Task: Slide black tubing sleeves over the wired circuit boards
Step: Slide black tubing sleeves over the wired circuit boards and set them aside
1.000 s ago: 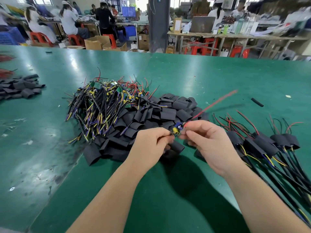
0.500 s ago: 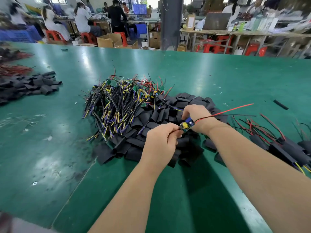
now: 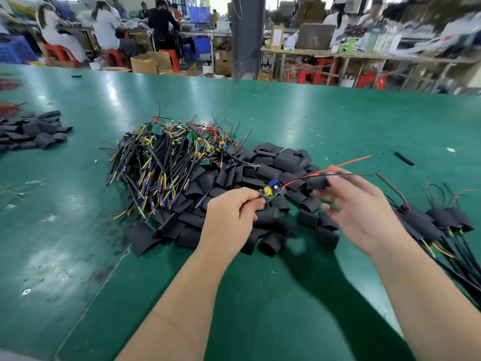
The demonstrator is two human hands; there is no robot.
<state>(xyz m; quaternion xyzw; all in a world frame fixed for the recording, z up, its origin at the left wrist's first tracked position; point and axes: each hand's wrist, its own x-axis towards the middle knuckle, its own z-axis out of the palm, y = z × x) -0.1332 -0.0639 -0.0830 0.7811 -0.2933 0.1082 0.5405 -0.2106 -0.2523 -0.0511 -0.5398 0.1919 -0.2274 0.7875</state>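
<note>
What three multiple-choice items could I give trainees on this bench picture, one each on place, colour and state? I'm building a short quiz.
1. The finished sleeved boards lie: A far left, B far right, C centre.
2. The table top is: A green, B grey, C white.
3. The small board in the left hand is: A sleeved, B bare, C lying on the table.

Key: B, the sleeved boards with black cables lie right of the right hand. A, the green table top. B, the left hand holds the small green circuit board uncovered.

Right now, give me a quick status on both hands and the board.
Left hand pinching bare circuit board. Right hand blurred, holding a black sleeve at the board's red and black wires. Sleeve not yet on board. Nothing blocking.
</note>
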